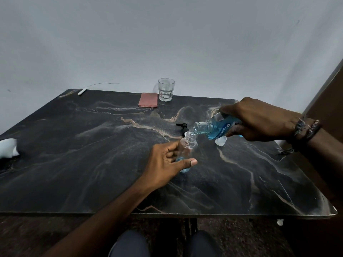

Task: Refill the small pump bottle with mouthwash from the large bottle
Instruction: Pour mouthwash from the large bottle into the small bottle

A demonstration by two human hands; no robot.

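Pouring under way: right hand wrapped around the large bottle, tipped nearly level, long axis running right to left, open mouth pointing left and slightly down, just above the neck of the small pump bottle. Standing upright near the middle of the bench, long axis vertical, open neck pointing up, with only a shallow layer of blue at the base. Steadied by the left hand, fingers curled behind the clear body and thumb stretched across the front.

Likely to spill if tipped further, given a wide mouth over a narrow neck. Could also miss if either hand drifts sideways, sending mouthwash down the outside and onto the fingers. Overfilling possible later, judged from the clear wall.

Lying just behind: the black pump head. Sitting under the right hand: a clear cap.
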